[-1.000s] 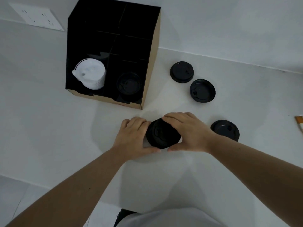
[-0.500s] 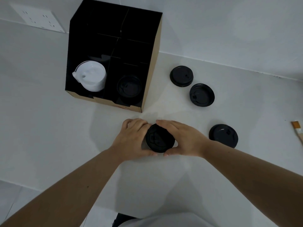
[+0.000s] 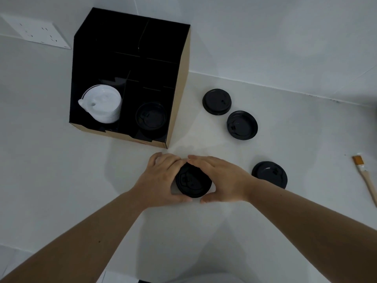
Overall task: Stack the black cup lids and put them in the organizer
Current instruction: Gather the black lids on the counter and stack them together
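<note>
My left hand (image 3: 161,178) and my right hand (image 3: 222,178) are both wrapped around a little stack of black lids (image 3: 192,181). My fingers curl over the far side and my thumbs press the near side, so both hands are closed on the stack. It sits flat on the white counter (image 3: 61,170), right in front of me. I cannot tell how many lids are in it.

The organizer (image 3: 130,78) is up and to the left of my hands, near the stack but not touching it. Its front right slot already has black lids (image 3: 151,117) in it. That slot is the one closest to my hands, just past my left hand, so I think the stack has to go up and a bit left to get there. The front left slot holds white lids (image 3: 103,105).

Three more black lids lie alone to my right. One (image 3: 269,174) is just beside my right wrist, so my right hand is nearer to it. Two others (image 3: 217,101) (image 3: 242,125) sit farther back. I think those need stacking too.

A brush (image 3: 367,178) lies at the far right edge.
</note>
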